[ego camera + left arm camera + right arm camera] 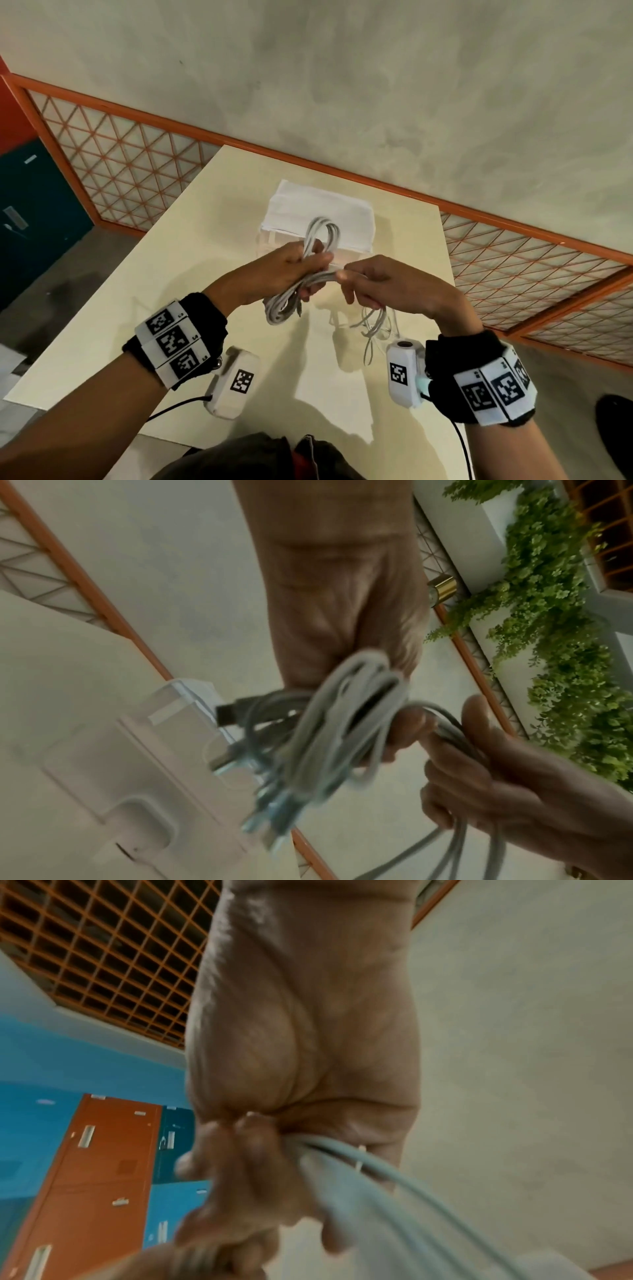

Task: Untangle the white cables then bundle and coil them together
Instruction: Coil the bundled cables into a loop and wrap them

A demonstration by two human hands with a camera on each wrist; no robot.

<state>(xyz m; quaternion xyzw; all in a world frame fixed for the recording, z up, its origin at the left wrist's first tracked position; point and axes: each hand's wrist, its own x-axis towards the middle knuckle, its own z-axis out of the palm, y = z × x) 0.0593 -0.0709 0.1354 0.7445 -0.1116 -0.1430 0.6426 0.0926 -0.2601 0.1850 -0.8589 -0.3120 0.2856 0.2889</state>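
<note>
Above the cream table (171, 308), my left hand (291, 270) grips a coil of white cables (322, 233) at its middle; loops stick out above and below the fist. The left wrist view shows the same coil of white cables (342, 718) with its plug ends (267, 813) hanging down. Just to its right, my right hand (376, 281) pinches the cable strands where they leave the coil. Those strands (359, 1164) run out of its curled fingers in the right wrist view, and loose cable tails (373, 325) hang below it onto the table.
A clear box with a folded white cloth (318, 209) on top stands behind the hands on the table. An orange lattice railing (137, 161) runs behind the table. Blue and orange lockers (85, 1164) stand off to the left. A dark shoe (616, 428) is at the right.
</note>
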